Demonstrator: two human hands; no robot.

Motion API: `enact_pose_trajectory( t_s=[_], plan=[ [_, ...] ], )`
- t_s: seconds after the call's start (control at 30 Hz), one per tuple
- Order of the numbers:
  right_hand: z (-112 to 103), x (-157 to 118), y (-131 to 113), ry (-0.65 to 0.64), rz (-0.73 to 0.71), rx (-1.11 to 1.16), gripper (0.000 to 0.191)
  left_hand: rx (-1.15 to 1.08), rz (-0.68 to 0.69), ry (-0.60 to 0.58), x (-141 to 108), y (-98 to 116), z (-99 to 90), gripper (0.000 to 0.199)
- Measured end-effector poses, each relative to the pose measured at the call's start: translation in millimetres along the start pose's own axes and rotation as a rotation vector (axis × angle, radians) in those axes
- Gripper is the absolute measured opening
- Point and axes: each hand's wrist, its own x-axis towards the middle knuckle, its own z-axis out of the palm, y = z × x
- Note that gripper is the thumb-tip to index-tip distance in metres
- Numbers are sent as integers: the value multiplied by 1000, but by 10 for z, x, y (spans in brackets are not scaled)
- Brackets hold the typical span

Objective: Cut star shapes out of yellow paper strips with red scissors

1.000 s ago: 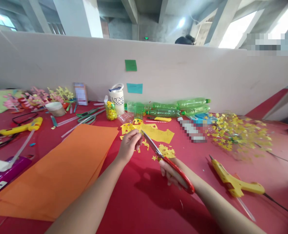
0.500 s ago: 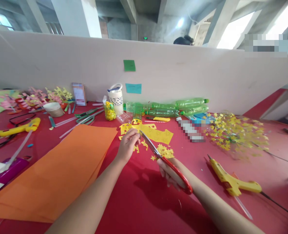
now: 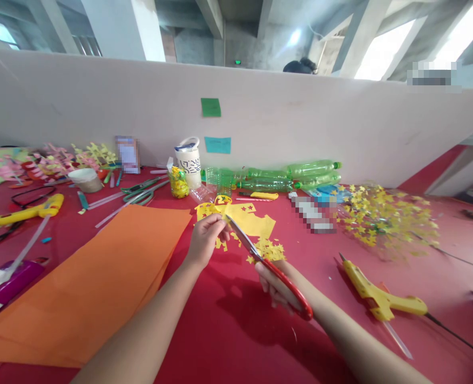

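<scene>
My left hand (image 3: 203, 241) is closed, pinching the edge of a yellow craft sheet (image 3: 256, 221) between thumb and fingers. In my right hand (image 3: 278, 285) is a pair of red-handled scissors (image 3: 256, 253), their blades pointing up and left to the sheet's edge by my left fingertips. The blades look nearly closed. Right of the blades lies a heap of small yellow cut-out stars (image 3: 271, 248). Yellow offcuts with star-shaped holes (image 3: 205, 210) lie behind my left hand, and smaller scraps sit under the blades.
Orange sheets (image 3: 96, 277) cover the left. Yellow glue guns lie at left (image 3: 28, 212) and right (image 3: 384, 298), with cords trailing. Green plastic bottles (image 3: 268, 181), a white cup (image 3: 189, 162) and a yellow cutter (image 3: 265, 196) stand or lie along the partition (image 3: 300, 122). Yellow star sprays (image 3: 388, 216) lie right.
The yellow sheet has turned and shifted slightly left at my left fingertips. Both hands and the scissors stay almost in place; the whole view has shifted a little.
</scene>
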Motion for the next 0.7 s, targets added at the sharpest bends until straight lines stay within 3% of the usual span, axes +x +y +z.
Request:
enact_pose_trajectory(
  t_s=[0.53, 0.7],
  plan=[
    [-103, -33, 24, -123, -75, 37, 51, -127, -126, -171, 76, -62, -182, 19],
    [-53, -36, 18, -91, -69, 46, 54, -181, -133, -115, 76, -57, -160, 13]
  ],
)
